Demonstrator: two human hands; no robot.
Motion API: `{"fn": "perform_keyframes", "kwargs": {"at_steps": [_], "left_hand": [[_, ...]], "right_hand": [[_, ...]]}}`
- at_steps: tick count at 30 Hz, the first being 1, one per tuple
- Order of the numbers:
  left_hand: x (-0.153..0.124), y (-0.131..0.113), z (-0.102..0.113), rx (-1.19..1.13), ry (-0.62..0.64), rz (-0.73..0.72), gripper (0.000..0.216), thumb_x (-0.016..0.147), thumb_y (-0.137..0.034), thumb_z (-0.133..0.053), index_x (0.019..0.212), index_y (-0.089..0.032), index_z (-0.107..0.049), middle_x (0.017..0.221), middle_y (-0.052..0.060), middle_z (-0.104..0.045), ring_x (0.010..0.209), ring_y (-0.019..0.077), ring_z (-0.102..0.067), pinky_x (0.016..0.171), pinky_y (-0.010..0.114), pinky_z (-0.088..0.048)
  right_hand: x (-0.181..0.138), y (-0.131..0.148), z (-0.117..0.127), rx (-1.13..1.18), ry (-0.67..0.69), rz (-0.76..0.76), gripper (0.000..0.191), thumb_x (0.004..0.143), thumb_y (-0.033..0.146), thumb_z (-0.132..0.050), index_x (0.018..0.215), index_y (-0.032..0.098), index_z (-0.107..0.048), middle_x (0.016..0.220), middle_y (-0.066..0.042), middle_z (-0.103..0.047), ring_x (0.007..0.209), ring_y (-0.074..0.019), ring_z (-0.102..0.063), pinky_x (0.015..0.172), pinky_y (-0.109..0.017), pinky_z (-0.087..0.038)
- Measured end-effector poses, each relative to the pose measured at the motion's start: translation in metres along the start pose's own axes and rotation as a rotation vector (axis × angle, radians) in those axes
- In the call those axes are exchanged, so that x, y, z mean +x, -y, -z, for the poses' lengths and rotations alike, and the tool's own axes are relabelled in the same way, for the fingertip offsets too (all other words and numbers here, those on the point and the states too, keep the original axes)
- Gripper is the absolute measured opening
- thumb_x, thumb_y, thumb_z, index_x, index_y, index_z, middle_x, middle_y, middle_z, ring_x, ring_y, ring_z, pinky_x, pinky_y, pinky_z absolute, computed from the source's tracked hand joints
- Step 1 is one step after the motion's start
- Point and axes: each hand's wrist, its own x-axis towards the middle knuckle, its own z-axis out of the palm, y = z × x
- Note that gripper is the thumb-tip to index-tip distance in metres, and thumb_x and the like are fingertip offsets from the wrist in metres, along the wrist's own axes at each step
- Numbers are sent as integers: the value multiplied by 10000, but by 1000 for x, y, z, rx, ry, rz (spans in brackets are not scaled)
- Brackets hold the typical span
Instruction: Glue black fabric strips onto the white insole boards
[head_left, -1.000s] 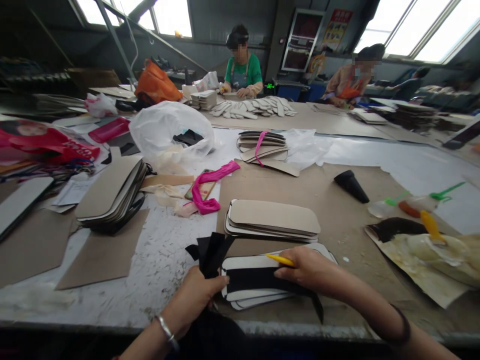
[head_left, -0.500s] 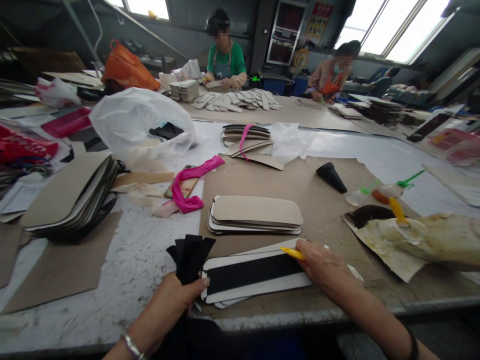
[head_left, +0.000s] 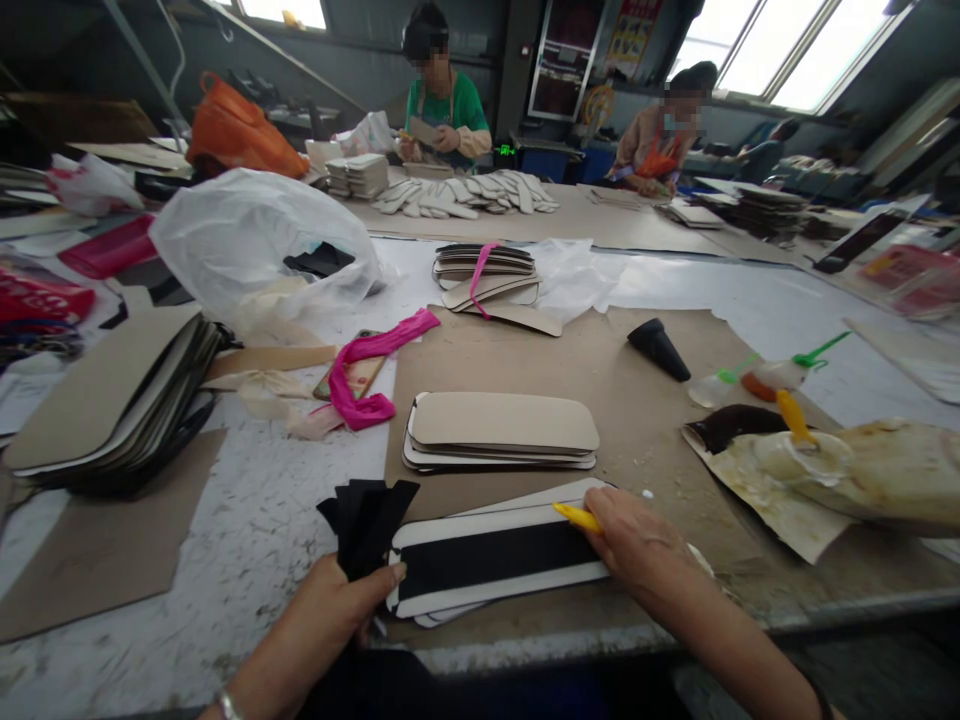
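Note:
My left hand point(head_left: 337, 605) is closed round a bundle of black fabric strips point(head_left: 365, 520) that fan upward at the table's near edge. My right hand point(head_left: 637, 545) grips a yellow tool point(head_left: 576, 516) and rests on the right end of a white card piece point(head_left: 495, 590) with a black strip point(head_left: 495, 553) laid along its length. More white pieces lie underneath it. Just beyond sits a stack of tan card pieces point(head_left: 501, 430) on a brown cardboard sheet point(head_left: 570, 370).
A pile of tan and dark boards point(head_left: 105, 400) lies left, with a pink ribbon point(head_left: 367, 375) and white plastic bag point(head_left: 255, 245) behind. A black cone point(head_left: 658, 348), glue bottles point(head_left: 757, 380) and a glue-smeared sheet point(head_left: 840, 475) sit right. Two people point(head_left: 442, 100) work at the far side.
The view has shifted left and down slightly. My right hand with the yellow tool has slid right along the black strip, which now lies flat on the white piece; my left hand keeps the bundle.

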Motion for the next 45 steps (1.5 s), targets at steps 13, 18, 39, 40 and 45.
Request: {"fn": "perform_keyframes", "kwargs": {"at_steps": [13, 18, 39, 40, 45], "left_hand": [[0, -3, 0, 39, 26, 12, 363, 538, -532, -550, 436, -217, -401, 356, -48, -378, 391, 131, -374, 472, 269, -278], [5, 5, 2, 66, 64, -26, 367, 562, -544, -523, 446, -208, -432, 358, -26, -420, 400, 142, -404, 491, 279, -304], [-3, 15, 17, -284, 184, -61, 384, 627, -462, -640, 457, -171, -456, 415, -28, -450, 443, 107, -391, 510, 247, -303], [-4, 16, 18, -317, 193, -63, 373, 623, -446, -651, 466, -167, -461, 416, -30, -448, 441, 101, -384, 504, 241, -295], [-9, 19, 25, -457, 253, -106, 327, 634, -392, -665, 496, -154, -487, 422, -31, -448, 433, 88, -381, 482, 226, -287]], "right_hand": [[-4, -8, -14, -17, -60, -64, 44, 830, 148, -488, 816, 190, -489, 786, -36, -592, 667, -184, -586, 545, -262, -365], [-3, -8, -17, -9, -95, -53, 56, 837, 152, -477, 795, 190, -477, 760, -30, -597, 669, -173, -587, 565, -253, -375], [-34, -17, -10, 426, -149, -216, 315, 890, 385, -270, 747, 217, -495, 612, -25, -613, 530, -179, -595, 522, -286, -449], [-34, -15, -10, 476, -116, -243, 329, 879, 416, -276, 755, 212, -502, 584, -14, -597, 489, -170, -576, 489, -276, -439], [-33, -16, -10, 914, 90, -451, 388, 783, 563, -408, 819, 185, -490, 470, 81, -382, 409, -111, -417, 411, -217, -320]]}}
